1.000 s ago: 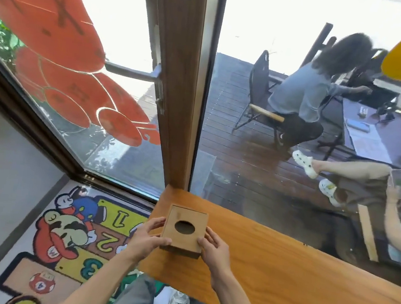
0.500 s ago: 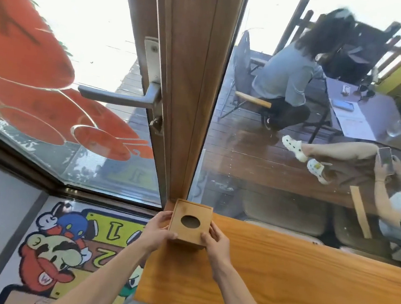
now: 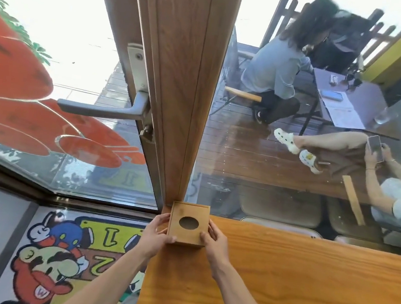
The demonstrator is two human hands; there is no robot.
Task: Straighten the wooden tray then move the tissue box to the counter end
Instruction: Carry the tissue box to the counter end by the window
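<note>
While both hands [image 3: 185,236] grip the tissue box [image 3: 188,223], the door frame [image 3: 182,86] stands directly behind.

— Where could a hand pass on the counter [image 3: 305,278]?

— From three to five o'clock of the tissue box [image 3: 188,223] the wood lies bare, and toward six o'clock too.

— And what blocks?

— At twelve o'clock the wooden door frame [image 3: 184,86] stands just behind the box. The window glass [image 3: 279,181] walls off the far edge from one to two o'clock. At nine o'clock the counter ends. The left hand [image 3: 155,233] and right hand [image 3: 215,242] press against the box's two sides.
</note>
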